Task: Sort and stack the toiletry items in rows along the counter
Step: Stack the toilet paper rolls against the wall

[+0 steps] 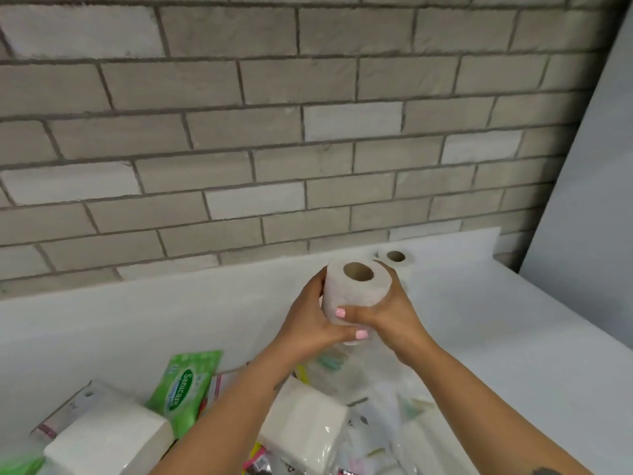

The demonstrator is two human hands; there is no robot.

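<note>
While both hands' grip wraps a toilet roll [356, 293], wipes pack [183, 389] lies nearby.

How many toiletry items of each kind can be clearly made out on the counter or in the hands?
Toilet paper rolls: 2, one held in both hands, one standing by the wall
Green wipes packs: 2, the second cut off at the frame edge
White tissue packs: 2
Total: 6; the clear-wrapped clutter is too blurred to count.

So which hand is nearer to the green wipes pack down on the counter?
Left. The left hand grips the toilet roll from the side facing the green wipes pack; the right hand grips the roll's far side, further from the pack.
</note>
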